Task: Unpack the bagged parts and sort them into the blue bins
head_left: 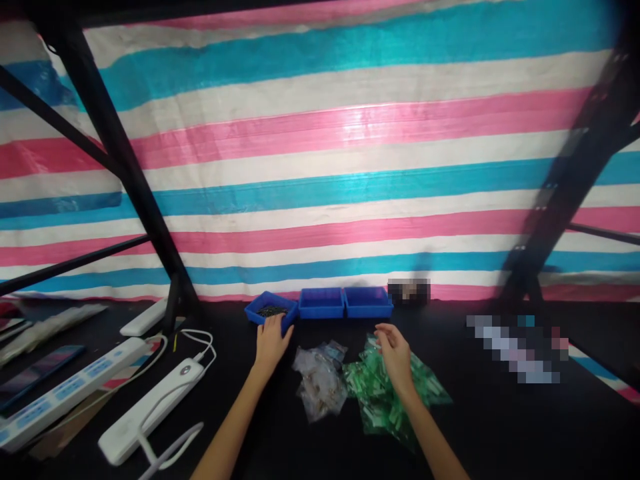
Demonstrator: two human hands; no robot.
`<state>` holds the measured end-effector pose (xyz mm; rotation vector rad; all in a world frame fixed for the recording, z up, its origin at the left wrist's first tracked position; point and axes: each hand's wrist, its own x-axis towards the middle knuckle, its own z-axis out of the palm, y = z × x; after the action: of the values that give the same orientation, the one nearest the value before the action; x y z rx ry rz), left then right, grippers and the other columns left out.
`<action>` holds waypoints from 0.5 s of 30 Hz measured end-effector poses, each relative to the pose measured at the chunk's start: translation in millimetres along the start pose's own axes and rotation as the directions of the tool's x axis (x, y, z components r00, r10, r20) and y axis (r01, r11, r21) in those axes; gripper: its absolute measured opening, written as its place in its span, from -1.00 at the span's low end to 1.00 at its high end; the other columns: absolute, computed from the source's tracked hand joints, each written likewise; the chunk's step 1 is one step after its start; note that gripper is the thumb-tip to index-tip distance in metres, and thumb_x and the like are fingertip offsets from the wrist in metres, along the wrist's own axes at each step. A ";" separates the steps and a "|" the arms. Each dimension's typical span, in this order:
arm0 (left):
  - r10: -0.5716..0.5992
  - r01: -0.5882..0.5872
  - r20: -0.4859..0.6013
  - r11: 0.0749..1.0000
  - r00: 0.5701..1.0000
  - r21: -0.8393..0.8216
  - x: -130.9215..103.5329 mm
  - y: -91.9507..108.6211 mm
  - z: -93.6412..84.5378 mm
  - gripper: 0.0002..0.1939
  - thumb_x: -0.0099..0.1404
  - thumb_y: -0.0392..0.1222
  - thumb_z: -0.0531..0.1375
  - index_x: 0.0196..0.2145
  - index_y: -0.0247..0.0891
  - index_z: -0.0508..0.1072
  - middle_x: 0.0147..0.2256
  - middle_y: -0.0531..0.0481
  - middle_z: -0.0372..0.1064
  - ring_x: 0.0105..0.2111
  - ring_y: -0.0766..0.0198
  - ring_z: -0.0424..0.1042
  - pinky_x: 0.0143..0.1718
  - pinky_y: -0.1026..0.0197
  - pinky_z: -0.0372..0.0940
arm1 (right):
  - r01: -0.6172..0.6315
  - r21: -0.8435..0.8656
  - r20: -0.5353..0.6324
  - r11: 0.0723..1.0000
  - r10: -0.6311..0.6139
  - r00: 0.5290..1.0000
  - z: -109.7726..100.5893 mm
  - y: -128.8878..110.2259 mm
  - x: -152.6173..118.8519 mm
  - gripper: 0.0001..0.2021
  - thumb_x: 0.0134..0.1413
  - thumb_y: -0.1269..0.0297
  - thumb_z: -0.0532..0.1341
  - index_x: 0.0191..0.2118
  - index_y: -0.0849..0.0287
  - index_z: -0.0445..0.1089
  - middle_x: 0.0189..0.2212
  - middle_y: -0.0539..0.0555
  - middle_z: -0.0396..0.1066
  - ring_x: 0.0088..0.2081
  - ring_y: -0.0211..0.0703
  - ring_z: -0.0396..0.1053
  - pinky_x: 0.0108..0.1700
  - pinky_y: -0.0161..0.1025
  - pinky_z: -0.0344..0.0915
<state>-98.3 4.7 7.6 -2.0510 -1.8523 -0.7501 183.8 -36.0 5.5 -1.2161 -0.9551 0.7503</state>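
Observation:
My left hand (271,340) rests at the front edge of the left blue bin (254,316), its fingers spread and reaching over small dark pieces (271,311) inside. Over the pile of green plastic packets (373,393) is my right hand (393,343), fingers curled with the thumb near the index finger; whatever may be between them is too small to make out. Clear bags with small brownish contents (320,383) lie between my hands. Two more blue bins, a middle one (322,304) and a right one (369,303), stand side by side with nothing visible inside.
White power strips (150,413) and cables (173,457) lie at the left on the black table (500,427), beside a dark phone-like slab (40,375). Black metal posts (135,187) frame a striped sheet (350,153) behind. Blurred-out items sit at the right.

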 end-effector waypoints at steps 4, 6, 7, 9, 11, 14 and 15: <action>-0.025 0.017 0.089 0.996 0.996 0.083 -33.2 -3.3 -25.7 -0.79 0.22 -0.13 0.03 -0.33 -0.25 0.42 -0.33 -0.11 0.40 -0.23 0.09 0.29 -0.27 0.12 0.06 | 0.108 -0.027 -0.020 0.994 -0.108 0.994 -3.0 -4.6 0.8 -0.76 -0.17 0.16 0.15 -0.38 0.22 0.34 -0.51 0.03 0.36 -0.50 -0.19 0.28 -0.48 -0.30 0.18; 0.002 -0.010 0.126 0.998 0.992 0.070 -53.1 -2.1 -40.3 -0.77 0.22 -0.10 0.04 -0.41 -0.23 0.44 -0.39 -0.09 0.41 -0.28 0.12 0.31 -0.29 0.13 0.03 | 0.186 -0.074 -0.020 0.980 -0.188 0.982 -1.5 -9.0 -7.7 -0.77 -0.13 0.18 0.13 -0.36 0.22 0.34 -0.51 0.02 0.35 -0.47 -0.20 0.28 -0.44 -0.29 0.19; 0.028 -0.035 0.143 0.998 0.989 0.052 -63.2 -0.4 -46.9 -0.75 0.22 -0.09 0.03 -0.43 -0.23 0.44 -0.41 -0.07 0.41 -0.31 0.14 0.32 -0.30 0.14 0.01 | 0.224 -0.119 0.003 0.967 -0.226 0.974 0.8 -11.6 -15.9 -0.79 -0.11 0.20 0.11 -0.36 0.21 0.35 -0.51 0.02 0.34 -0.46 -0.20 0.28 -0.41 -0.29 0.19; 0.084 -0.090 0.160 0.995 0.984 0.032 -82.1 4.9 -57.8 -0.72 0.25 -0.10 0.00 -0.45 -0.23 0.43 -0.43 -0.05 0.41 -0.36 0.18 0.33 -0.32 0.14 -0.01 | 0.305 -0.205 0.171 0.930 -0.273 0.947 8.7 -17.4 -39.9 -0.81 -0.06 0.25 0.09 -0.32 0.19 0.36 -0.45 0.03 0.35 -0.43 -0.21 0.28 -0.38 -0.28 0.20; 0.121 -0.129 0.150 0.991 0.981 0.045 -97.0 11.2 -65.3 -0.69 0.28 -0.11 -0.05 -0.46 -0.23 0.42 -0.44 -0.05 0.42 -0.38 0.18 0.33 -0.33 0.14 -0.03 | 0.473 -0.256 0.447 0.843 -0.331 0.831 20.2 -22.9 -69.6 -0.83 -0.06 0.31 0.11 -0.30 0.14 0.38 -0.37 0.03 0.36 -0.34 -0.21 0.29 -0.28 -0.26 0.20; 0.140 -0.150 0.127 0.986 0.982 0.073 -109.1 18.6 -71.7 -0.69 0.30 -0.13 -0.07 -0.43 -0.23 0.40 -0.43 -0.06 0.42 -0.37 0.15 0.32 -0.33 0.13 -0.05 | 0.723 -0.258 0.754 0.641 -0.334 0.566 39.3 -26.0 -106.7 -0.82 -0.10 0.29 0.20 -0.28 0.04 0.41 -0.20 0.01 0.33 -0.11 -0.13 0.21 -0.04 -0.15 0.06; 0.141 -0.152 0.125 0.985 0.982 0.078 -110.8 20.1 -72.9 -0.69 0.30 -0.14 -0.08 -0.43 -0.23 0.40 -0.44 -0.06 0.42 -0.37 0.15 0.32 -0.33 0.13 -0.05 | 0.758 -0.271 0.796 0.594 -0.304 0.523 44.9 -24.9 -113.7 -0.81 -0.10 0.26 0.21 -0.26 0.02 0.41 -0.17 0.02 0.31 -0.08 -0.11 0.19 -0.01 -0.12 0.02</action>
<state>-97.4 -129.4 10.1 -2.1900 -1.7366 -0.5105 94.2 -122.6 10.8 -1.0061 -2.2562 0.3181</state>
